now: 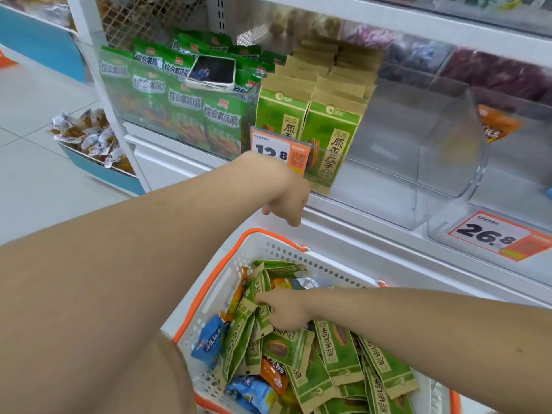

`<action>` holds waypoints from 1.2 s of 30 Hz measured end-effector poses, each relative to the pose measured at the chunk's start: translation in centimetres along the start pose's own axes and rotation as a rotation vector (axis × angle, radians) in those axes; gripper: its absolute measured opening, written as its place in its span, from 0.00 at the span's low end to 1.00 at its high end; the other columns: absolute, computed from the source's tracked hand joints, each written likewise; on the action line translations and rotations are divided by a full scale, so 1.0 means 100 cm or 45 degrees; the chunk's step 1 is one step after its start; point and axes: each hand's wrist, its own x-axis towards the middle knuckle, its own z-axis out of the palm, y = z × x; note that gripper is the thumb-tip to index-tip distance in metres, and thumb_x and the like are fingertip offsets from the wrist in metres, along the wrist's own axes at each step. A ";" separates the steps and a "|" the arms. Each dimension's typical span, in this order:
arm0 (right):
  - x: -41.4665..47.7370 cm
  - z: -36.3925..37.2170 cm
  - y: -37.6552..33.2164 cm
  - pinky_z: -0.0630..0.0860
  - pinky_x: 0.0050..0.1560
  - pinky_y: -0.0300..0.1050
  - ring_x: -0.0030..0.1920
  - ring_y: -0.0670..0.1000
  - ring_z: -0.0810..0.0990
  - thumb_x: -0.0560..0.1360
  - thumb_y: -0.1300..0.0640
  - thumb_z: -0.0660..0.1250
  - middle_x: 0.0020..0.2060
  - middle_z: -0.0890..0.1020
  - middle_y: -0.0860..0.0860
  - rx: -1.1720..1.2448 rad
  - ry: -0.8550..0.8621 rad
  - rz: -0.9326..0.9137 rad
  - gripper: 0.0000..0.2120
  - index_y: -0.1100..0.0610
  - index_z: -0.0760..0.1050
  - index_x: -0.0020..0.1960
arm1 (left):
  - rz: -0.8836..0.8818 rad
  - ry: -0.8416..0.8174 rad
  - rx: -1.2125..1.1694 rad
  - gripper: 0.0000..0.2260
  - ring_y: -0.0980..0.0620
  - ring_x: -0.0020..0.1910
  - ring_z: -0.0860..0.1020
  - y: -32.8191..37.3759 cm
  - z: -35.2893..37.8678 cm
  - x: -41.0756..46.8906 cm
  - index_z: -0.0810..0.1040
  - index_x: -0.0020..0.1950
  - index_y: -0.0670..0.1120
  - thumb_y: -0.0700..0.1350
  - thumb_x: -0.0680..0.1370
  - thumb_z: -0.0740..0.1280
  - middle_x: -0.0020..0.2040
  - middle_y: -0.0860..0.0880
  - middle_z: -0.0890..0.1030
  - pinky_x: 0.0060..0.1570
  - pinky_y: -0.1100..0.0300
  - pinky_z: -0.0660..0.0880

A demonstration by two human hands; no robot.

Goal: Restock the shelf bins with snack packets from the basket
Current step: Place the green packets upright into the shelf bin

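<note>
White shop shelf [358, 231] over pale tiled floor [44, 180], clear bins [418, 162] part-filled. Left grip [288, 201] loosely curled, empty; right grip [286, 309] pinches green packet [259, 283] in basket [227, 282].

White-cased phone [212, 73] lay screen up, tilted, upper left of the shelf. Orange price tag "12.8" [279, 152] with QR code was clipped at front centre; second tag "26.8" [493, 236] sat lower right. Wire mesh back panel [134, 22] was behind. Pale tiled floor [35, 162] on the left. Blue floor tray [98, 170] held wrapped sweets [86, 132]. Blue-fronted counter [38, 43] far left.
</note>
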 end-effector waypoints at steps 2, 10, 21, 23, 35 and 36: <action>0.002 0.002 -0.001 0.74 0.40 0.37 0.51 0.52 0.78 0.84 0.61 0.59 0.74 0.72 0.60 0.152 0.118 0.001 0.26 0.59 0.63 0.81 | -0.005 0.013 0.006 0.16 0.44 0.60 0.81 0.001 -0.002 -0.001 0.79 0.66 0.53 0.59 0.81 0.65 0.64 0.48 0.81 0.62 0.44 0.78; -0.021 -0.016 0.013 0.80 0.53 0.47 0.51 0.54 0.83 0.76 0.62 0.75 0.49 0.83 0.57 0.301 0.447 0.208 0.18 0.66 0.78 0.63 | 0.037 0.005 -0.056 0.15 0.48 0.61 0.82 0.004 -0.012 -0.021 0.78 0.69 0.55 0.50 0.84 0.62 0.67 0.50 0.79 0.65 0.45 0.76; -0.093 -0.056 0.006 0.75 0.43 0.48 0.44 0.51 0.78 0.71 0.60 0.66 0.44 0.78 0.51 0.817 0.674 0.036 0.11 0.55 0.74 0.54 | -0.078 -0.084 -0.200 0.26 0.48 0.55 0.83 -0.001 -0.012 -0.045 0.71 0.74 0.57 0.51 0.78 0.76 0.66 0.47 0.79 0.52 0.46 0.85; -0.107 -0.062 0.003 0.74 0.45 0.52 0.44 0.53 0.77 0.63 0.55 0.62 0.42 0.79 0.53 0.915 0.821 0.011 0.18 0.58 0.75 0.51 | -0.097 -0.086 -0.348 0.22 0.47 0.52 0.84 0.003 -0.014 -0.053 0.71 0.73 0.54 0.56 0.81 0.71 0.62 0.45 0.81 0.52 0.47 0.85; -0.179 -0.081 0.000 0.78 0.45 0.51 0.45 0.48 0.82 0.76 0.54 0.66 0.47 0.83 0.47 0.451 1.421 -0.319 0.21 0.47 0.63 0.66 | 0.093 0.572 -1.122 0.12 0.44 0.43 0.87 0.016 -0.028 -0.077 0.79 0.53 0.41 0.48 0.87 0.62 0.46 0.39 0.85 0.39 0.52 0.85; -0.182 -0.082 -0.002 0.79 0.45 0.51 0.45 0.46 0.82 0.77 0.53 0.68 0.46 0.84 0.46 0.473 1.428 -0.331 0.20 0.48 0.63 0.65 | 0.108 0.614 -1.116 0.12 0.45 0.42 0.86 0.019 -0.029 -0.077 0.80 0.52 0.41 0.48 0.87 0.62 0.45 0.40 0.84 0.39 0.52 0.85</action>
